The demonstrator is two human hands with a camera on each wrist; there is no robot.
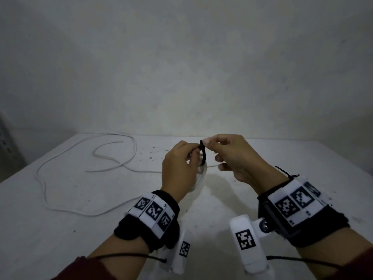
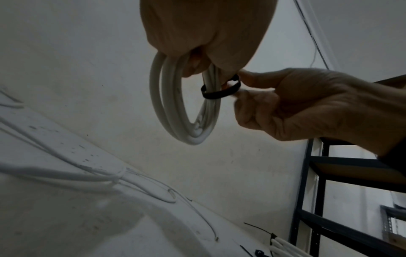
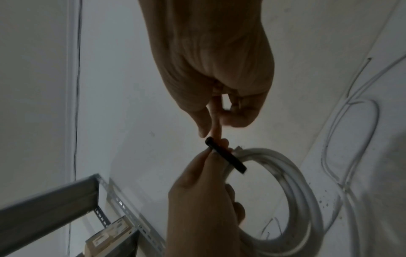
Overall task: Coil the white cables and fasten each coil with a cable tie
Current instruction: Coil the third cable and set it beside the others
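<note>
My left hand (image 1: 194,151) holds a small coil of white cable (image 2: 184,111) up above the white table (image 1: 60,239), with the loops hanging below its fingers. A black cable tie (image 1: 202,156) is looped round the coil's strands (image 2: 219,93). The left thumb and forefinger also pinch the tie near its head. My right hand (image 1: 207,143) pinches the tie's upper end between thumb and forefinger. In the right wrist view the tie (image 3: 226,157) crosses the coil (image 3: 301,182) between both hands.
A long loose white cable (image 1: 80,158) sprawls over the table's left and far side. A tied coil (image 2: 283,247) and spare black ties (image 2: 257,253) lie near the right. A dark shelf rack (image 2: 351,173) stands right of the table, a wall behind.
</note>
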